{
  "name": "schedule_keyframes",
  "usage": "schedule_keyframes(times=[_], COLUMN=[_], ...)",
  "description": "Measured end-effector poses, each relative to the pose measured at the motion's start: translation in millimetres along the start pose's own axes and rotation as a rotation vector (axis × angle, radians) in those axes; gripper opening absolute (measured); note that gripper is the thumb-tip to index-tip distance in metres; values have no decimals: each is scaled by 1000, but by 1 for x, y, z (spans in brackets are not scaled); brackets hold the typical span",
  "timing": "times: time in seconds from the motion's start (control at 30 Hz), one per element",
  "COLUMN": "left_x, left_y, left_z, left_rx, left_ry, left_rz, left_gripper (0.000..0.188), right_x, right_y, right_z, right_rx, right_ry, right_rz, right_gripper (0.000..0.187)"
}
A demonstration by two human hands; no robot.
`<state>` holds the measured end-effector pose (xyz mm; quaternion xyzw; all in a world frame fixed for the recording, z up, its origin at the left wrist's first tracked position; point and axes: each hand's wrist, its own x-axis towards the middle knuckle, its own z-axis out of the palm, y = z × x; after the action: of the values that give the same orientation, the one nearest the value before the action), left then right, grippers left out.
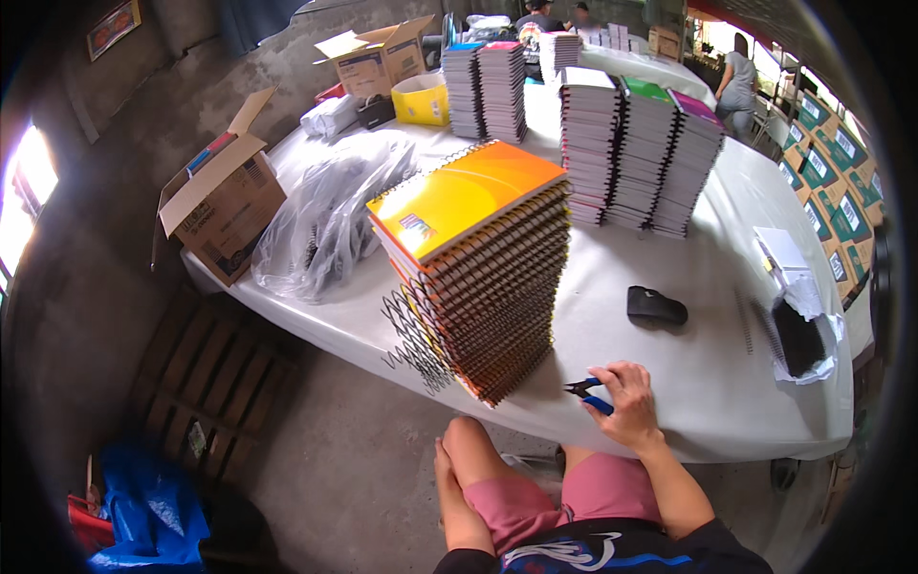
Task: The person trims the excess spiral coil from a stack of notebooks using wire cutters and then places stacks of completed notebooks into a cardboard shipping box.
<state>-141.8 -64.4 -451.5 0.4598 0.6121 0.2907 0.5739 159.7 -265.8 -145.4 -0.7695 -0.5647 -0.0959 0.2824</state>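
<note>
My right hand (628, 407) is closed round blue-handled cutting pliers (598, 394) above the table's near edge, their dark jaws pointing left. Beside my bent knee hangs my left hand (443, 469), lying flat along the leg and holding nothing visible; its fingers show only in part. In front of me rises a tall stack of spiral-bound notebooks (497, 287), topped by an orange and yellow cover. Long loose ends of black wire coil (413, 335) stick out from its left side. To the right of the stack is a small black object (657, 306), whose kind I cannot make out.
White sheeting covers the table (612, 263). Clear plastic bags (330, 225) and an open carton (225, 210) stand left. More notebook stacks (636, 153) rise behind. At right lies a torn white packet of black coils (798, 335). A wooden pallet (215, 383) is below left.
</note>
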Motion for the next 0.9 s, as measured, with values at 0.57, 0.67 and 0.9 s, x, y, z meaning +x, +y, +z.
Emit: schedule_keyframes(times=[0.57, 0.67, 0.9], left_x=[-152, -181, -183], left_y=[169, 249, 318], left_z=[-6, -10, 49], left_rx=[-310, -144, -350], left_ry=[-1062, -408, -175], left_rz=[120, 558, 909], left_gripper=[91, 83, 39], right_x=[-18, -6, 39], right_y=[5, -30, -90], right_z=[-15, -25, -30], right_rx=[337, 311, 208], right_ry=[78, 85, 87], right_rz=[-20, -52, -90], right_gripper=[50, 47, 44])
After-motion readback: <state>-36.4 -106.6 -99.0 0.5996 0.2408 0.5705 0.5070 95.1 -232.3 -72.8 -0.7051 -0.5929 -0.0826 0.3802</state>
